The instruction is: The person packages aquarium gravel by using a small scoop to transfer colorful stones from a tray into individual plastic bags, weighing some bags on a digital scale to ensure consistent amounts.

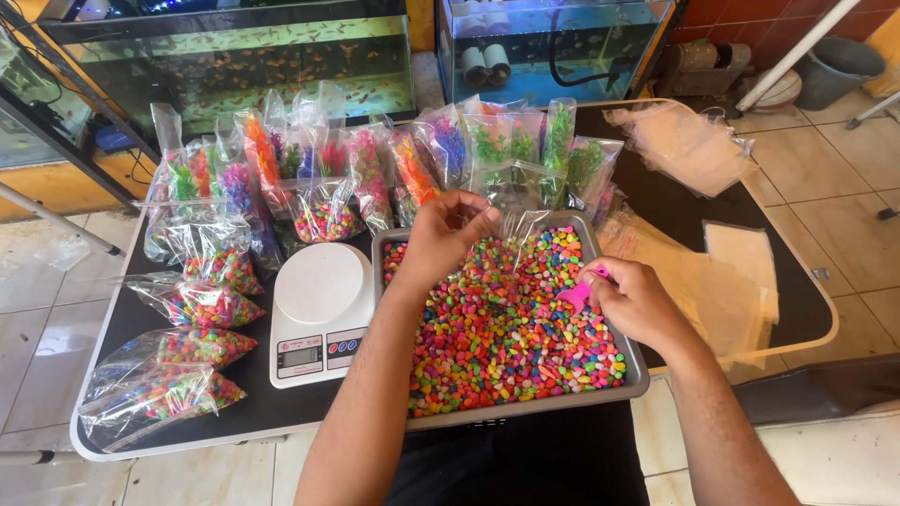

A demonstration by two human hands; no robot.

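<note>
From my remote view, my left forearm covers part of the metal tray (639,375) and the coloured pebbles (506,328) beneath it. My right hand (637,302) hides most of the pink scoop (574,294); only its blade shows. The clear bag (511,201) at my left hand (441,234) is too transparent for me to trace its opening. The scale (319,314) display is too small to read. Both aquariums (234,66) are cut off by the top edge.
</note>
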